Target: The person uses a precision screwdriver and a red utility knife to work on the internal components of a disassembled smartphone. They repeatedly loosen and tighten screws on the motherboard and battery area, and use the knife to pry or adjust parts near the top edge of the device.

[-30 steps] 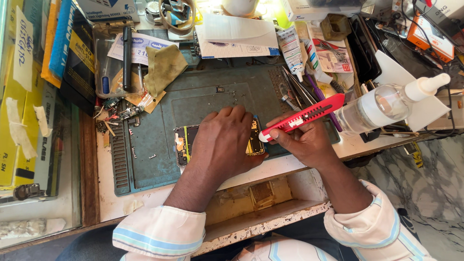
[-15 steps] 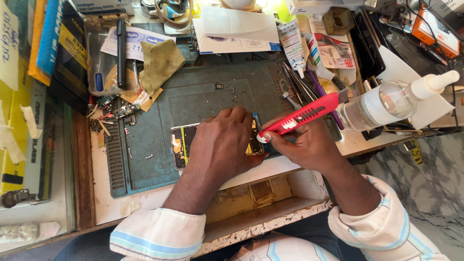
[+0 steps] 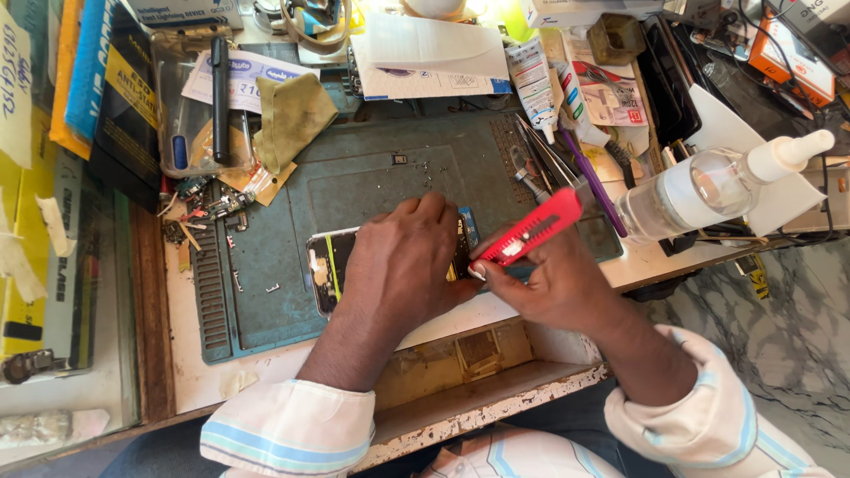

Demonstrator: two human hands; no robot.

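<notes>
One cluttered bench, green mat [image 3: 354, 186]

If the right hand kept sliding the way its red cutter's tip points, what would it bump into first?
Probably the opened phone and the left hand pressing on it; the right hand aims the red cutter down-left there. Depth is unclear.

white glue tube [image 3: 535, 78] (upright), orange box [image 3: 791, 55]

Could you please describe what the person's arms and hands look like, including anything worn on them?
Both hands, the left hand and the right hand, are bare, with no gloves, rings or watch visible. Each forearm is uncovered. The white sleeves carry pale blue stripes and are rolled up near the elbows, the right one looking looser and creased.
</notes>
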